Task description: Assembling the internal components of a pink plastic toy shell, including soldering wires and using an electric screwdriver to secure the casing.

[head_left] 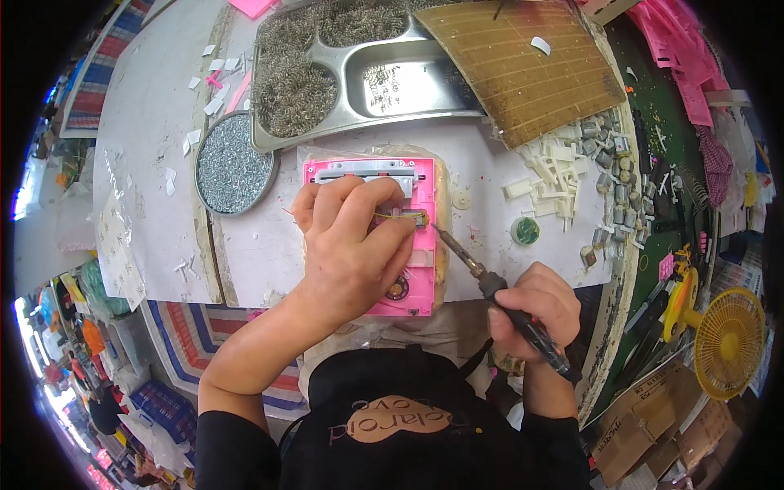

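Note:
A pink plastic casing (422, 286) lies in front of me on a pale pad, with a grey piece (367, 173) along its far end. Over the casing, my left hand (351, 249) pinches a thin yellowish wire (394, 216). The wire runs toward a small metal part (420, 218) at the casing's right side; the fingers hide much of the middle. My right hand (539, 306) is wrapped round the dark handle of a soldering iron (496, 286). Its tip points up and left, right by the metal part; whether they touch, I cannot tell.
Beyond the casing stands a metal compartment tray (351, 118) with many small springs, partly under a brown board (531, 69). A round tin (235, 167) of screws sits left. White plastic pieces (547, 175), small motors (616, 192) and a green-filled pot (525, 231) lie right; a yellow fan (729, 343) stands beyond.

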Demonstrator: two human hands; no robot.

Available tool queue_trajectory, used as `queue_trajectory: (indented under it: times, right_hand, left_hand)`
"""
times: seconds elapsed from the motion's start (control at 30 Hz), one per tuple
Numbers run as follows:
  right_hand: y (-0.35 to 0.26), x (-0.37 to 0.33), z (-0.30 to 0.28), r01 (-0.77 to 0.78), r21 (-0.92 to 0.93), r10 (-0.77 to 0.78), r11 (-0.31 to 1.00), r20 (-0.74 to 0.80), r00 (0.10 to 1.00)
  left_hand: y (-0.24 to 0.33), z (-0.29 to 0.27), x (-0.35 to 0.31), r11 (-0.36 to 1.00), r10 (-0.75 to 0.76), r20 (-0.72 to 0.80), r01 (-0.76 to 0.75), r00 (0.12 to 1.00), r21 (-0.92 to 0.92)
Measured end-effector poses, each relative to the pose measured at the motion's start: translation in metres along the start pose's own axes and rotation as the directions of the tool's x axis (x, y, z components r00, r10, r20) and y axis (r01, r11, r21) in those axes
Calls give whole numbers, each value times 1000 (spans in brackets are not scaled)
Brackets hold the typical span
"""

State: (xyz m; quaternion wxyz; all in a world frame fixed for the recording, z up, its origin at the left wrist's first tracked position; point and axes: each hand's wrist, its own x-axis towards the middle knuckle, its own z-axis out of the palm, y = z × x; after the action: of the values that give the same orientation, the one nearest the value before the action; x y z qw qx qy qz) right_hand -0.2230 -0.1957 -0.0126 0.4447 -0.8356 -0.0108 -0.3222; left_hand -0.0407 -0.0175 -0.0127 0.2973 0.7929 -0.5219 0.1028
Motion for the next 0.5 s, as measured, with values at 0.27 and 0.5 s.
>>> queue_trajectory:
  times: [0.27,0.5]
  right_hand:
    - [-3,-2,-7,-29,-3,29,1000,-54,998]
    - [-2,-3,-5,-22,19,23,1000,-59,998]
  left_hand:
    - [0,-1,1,999,25,3,-25,1000,22]
    - [-1,2,-2,1000,18,-12,-18,1000,7]
